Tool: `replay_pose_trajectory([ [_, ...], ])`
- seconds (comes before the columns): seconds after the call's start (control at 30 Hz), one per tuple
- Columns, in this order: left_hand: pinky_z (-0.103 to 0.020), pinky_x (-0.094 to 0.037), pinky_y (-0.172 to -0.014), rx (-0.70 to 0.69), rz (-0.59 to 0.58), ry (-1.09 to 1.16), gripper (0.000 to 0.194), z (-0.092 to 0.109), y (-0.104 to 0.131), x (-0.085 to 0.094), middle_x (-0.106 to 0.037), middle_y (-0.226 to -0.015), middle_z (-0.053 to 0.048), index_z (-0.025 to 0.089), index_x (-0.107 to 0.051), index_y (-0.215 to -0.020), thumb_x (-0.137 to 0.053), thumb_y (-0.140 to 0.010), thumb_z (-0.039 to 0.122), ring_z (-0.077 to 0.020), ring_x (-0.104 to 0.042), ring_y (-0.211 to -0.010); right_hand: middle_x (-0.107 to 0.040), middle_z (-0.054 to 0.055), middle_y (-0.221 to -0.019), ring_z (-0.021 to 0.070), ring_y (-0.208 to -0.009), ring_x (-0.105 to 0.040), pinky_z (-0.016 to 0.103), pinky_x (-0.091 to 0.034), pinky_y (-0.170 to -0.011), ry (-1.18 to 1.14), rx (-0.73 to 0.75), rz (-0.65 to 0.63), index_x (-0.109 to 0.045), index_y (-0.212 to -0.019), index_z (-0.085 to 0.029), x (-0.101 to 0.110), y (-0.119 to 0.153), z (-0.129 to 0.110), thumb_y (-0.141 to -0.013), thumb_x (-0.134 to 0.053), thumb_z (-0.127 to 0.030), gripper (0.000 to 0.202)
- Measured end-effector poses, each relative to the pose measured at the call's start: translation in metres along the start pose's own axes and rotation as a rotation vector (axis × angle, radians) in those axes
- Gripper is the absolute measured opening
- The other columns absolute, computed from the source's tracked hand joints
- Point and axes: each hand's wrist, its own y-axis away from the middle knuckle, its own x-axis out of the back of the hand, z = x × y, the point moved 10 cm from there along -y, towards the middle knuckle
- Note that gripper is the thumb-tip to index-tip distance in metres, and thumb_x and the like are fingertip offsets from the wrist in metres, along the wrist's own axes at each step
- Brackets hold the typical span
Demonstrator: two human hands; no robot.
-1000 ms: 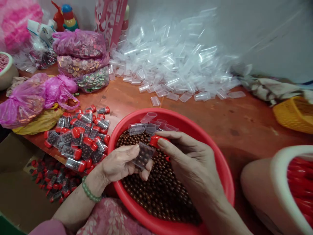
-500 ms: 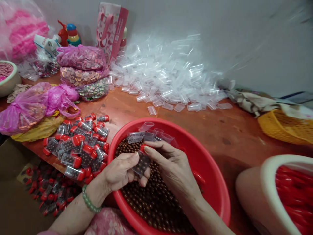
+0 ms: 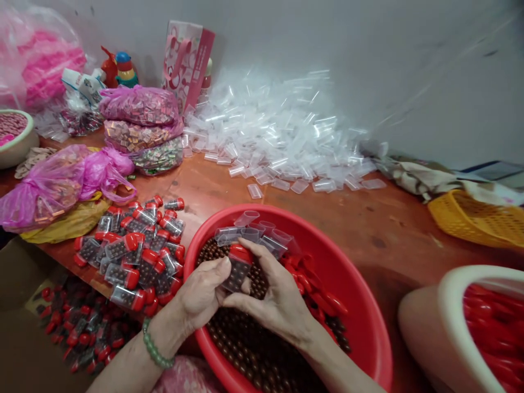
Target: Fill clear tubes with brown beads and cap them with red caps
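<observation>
My left hand (image 3: 200,289), with a green bead bracelet at the wrist, grips a small clear container (image 3: 236,273) filled with brown balls and topped by a red cap. Around its right side curves my right hand (image 3: 278,289), fingertips at the cap and thumb apart near the bottom. Both hands are over a red basin (image 3: 327,245). In the basin lie brown balls (image 3: 245,344), red plastic pieces (image 3: 315,289) and several clear tubes (image 3: 248,234). Left of the basin is a pile of filled, red-capped containers (image 3: 139,245).
Clear tubes (image 3: 278,136) are heaped along the wall. Bagged pieces (image 3: 141,109) stand at the back left. On the right are a yellow basket (image 3: 470,218) and a cream tub (image 3: 446,305) of red pieces. More capped containers (image 3: 82,322) lie below the table's left edge.
My right thumb has moved off the red cap, down toward the container's lower end. The cap now shows more fully. The view has shifted slightly, and more red pieces show in the basin.
</observation>
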Motion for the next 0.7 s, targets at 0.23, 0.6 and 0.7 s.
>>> replay_pose_trajectory([
  [0.23, -0.028, -0.044, -0.073, -0.038, -0.058, 0.020, 0.037, 0.000, 0.000, -0.004, -0.065, -0.071, -0.007, 0.009, -0.067, -0.077, -0.064, -0.084, 0.046, -0.0164, -0.059, -0.071, -0.060, 0.015, -0.113, 0.0304, -0.101, -0.064, 0.047, -0.056, -0.084, 0.305, 0.160, 0.084, -0.037, -0.133, -0.020, -0.006, 0.005, -0.011, -0.077, -0.068, -0.037, 0.066],
  [0.6, -0.023, -0.043, -0.069, -0.007, -0.056, -0.038, 0.041, 0.003, 0.000, -0.006, -0.062, -0.072, -0.005, 0.009, -0.068, -0.080, -0.069, -0.078, 0.050, -0.0118, -0.053, -0.068, -0.067, 0.009, -0.113, 0.0237, -0.096, -0.067, 0.034, -0.056, -0.080, -0.301, -0.241, -0.115, -0.056, -0.127, -0.023, -0.003, 0.002, 0.027, -0.077, -0.072, -0.041, 0.056],
  [0.7, -0.024, -0.044, -0.073, 0.009, -0.038, -0.059, 0.043, 0.002, 0.001, -0.006, -0.062, -0.073, -0.005, 0.009, -0.067, -0.081, -0.071, -0.075, 0.052, -0.0132, -0.055, -0.073, -0.072, 0.005, -0.094, 0.0171, -0.077, -0.068, 0.028, -0.055, -0.067, -0.447, -0.390, 0.019, -0.069, -0.107, -0.023, 0.005, 0.001, 0.040, -0.083, -0.066, -0.038, 0.029],
])
